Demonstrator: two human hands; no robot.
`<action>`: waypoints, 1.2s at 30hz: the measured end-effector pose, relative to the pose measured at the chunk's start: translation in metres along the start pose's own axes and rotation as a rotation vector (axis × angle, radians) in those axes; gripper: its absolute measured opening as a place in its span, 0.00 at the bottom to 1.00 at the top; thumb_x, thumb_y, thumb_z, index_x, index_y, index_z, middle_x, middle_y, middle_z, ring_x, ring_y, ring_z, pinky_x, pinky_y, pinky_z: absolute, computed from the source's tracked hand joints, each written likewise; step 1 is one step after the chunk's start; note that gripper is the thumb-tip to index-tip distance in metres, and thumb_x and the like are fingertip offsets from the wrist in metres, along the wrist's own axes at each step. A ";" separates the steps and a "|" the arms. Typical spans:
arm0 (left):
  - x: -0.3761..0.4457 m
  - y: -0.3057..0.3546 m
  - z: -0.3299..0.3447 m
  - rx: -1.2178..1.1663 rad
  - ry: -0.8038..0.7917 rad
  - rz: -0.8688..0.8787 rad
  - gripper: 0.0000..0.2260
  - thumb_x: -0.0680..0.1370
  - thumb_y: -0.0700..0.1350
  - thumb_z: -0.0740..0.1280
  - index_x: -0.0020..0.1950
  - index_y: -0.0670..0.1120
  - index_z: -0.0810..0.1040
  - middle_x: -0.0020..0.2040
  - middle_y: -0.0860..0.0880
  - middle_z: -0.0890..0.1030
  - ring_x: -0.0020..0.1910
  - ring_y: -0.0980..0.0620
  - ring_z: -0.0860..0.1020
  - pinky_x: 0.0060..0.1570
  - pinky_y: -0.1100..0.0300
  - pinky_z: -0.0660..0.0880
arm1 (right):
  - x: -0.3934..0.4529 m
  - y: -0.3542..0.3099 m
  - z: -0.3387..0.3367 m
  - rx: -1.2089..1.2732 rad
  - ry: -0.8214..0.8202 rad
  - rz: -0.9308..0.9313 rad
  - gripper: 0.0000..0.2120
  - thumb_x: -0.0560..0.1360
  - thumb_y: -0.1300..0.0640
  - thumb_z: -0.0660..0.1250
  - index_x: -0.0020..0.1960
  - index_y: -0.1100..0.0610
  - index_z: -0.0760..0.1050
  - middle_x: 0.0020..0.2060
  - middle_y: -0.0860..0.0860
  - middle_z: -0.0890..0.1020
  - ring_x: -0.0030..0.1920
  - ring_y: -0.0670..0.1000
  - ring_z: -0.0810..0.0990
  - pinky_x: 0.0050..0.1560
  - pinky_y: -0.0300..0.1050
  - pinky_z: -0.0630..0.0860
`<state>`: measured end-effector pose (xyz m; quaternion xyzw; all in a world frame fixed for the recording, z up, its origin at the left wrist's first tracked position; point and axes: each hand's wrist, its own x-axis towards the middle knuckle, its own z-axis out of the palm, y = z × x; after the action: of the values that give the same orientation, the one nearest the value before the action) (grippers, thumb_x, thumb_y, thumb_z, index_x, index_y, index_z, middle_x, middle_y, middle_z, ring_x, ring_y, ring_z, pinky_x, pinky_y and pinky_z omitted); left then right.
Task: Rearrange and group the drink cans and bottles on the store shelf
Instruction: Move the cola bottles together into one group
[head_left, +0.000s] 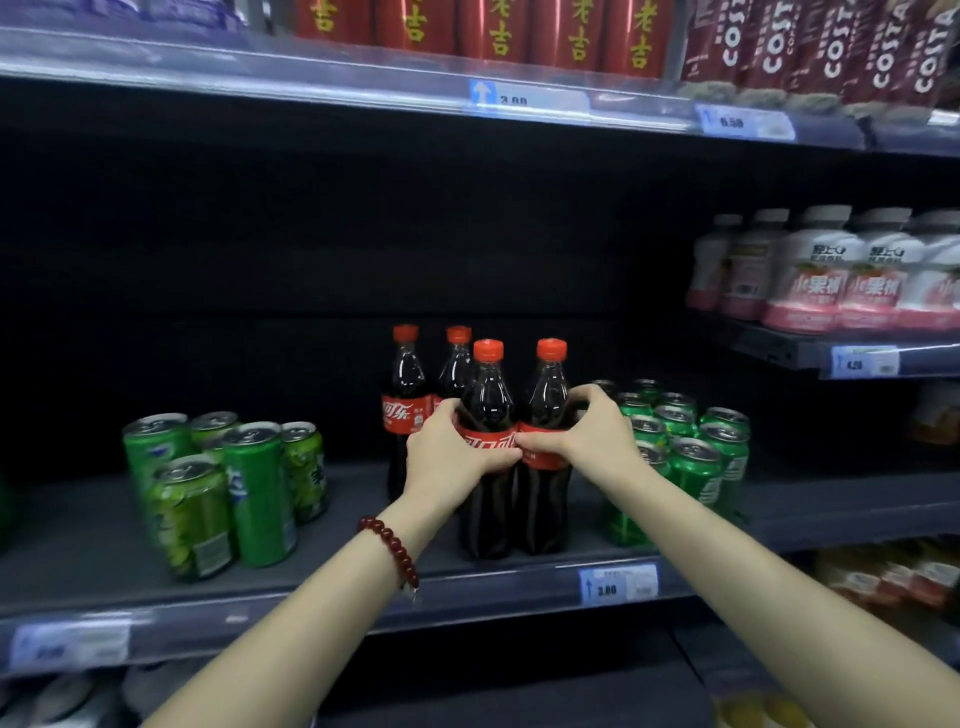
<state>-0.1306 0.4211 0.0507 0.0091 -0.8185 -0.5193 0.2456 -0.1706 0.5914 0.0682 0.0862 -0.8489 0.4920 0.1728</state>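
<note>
Several cola bottles with red caps stand upright mid-shelf. My left hand (451, 453) wraps the red label of the front left cola bottle (487, 395). My right hand (589, 432) grips the front right cola bottle (548, 392) beside it; the two bottles touch. Two more cola bottles (408, 384) stand just behind to the left. A loose cluster of green cans (228, 488) sits at the shelf's left. Another packed group of green cans (693, 447) stands right of the bottles, partly hidden by my right forearm.
The dark shelf (363, 525) has a front rail with price tags (618, 584). Above, a shelf holds red cans (498, 31) and Costa bottles (826, 47). White-and-pink bottles (831, 275) fill a higher shelf at right. Bare shelf lies between the left cans and the bottles.
</note>
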 end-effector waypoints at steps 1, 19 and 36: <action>-0.004 -0.001 -0.007 -0.006 0.005 -0.003 0.27 0.58 0.52 0.81 0.54 0.54 0.76 0.47 0.60 0.80 0.52 0.59 0.78 0.46 0.71 0.70 | -0.005 -0.003 0.004 0.007 -0.001 -0.008 0.37 0.54 0.46 0.83 0.58 0.51 0.72 0.51 0.48 0.80 0.57 0.51 0.75 0.55 0.44 0.72; -0.002 -0.029 -0.091 0.068 0.140 -0.085 0.32 0.58 0.51 0.81 0.59 0.51 0.76 0.52 0.52 0.83 0.54 0.52 0.79 0.55 0.59 0.74 | -0.026 -0.047 0.073 0.102 -0.017 -0.016 0.30 0.54 0.49 0.83 0.52 0.49 0.74 0.48 0.47 0.82 0.56 0.50 0.78 0.52 0.39 0.71; 0.021 -0.037 -0.066 0.052 0.027 -0.044 0.30 0.62 0.53 0.79 0.62 0.53 0.73 0.47 0.58 0.78 0.47 0.58 0.75 0.40 0.72 0.67 | -0.009 -0.031 0.073 0.113 -0.072 -0.015 0.30 0.59 0.48 0.81 0.58 0.48 0.73 0.51 0.47 0.82 0.53 0.46 0.80 0.56 0.41 0.74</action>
<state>-0.1307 0.3432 0.0498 0.0406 -0.8279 -0.5030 0.2447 -0.1676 0.5121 0.0564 0.1198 -0.8247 0.5346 0.1405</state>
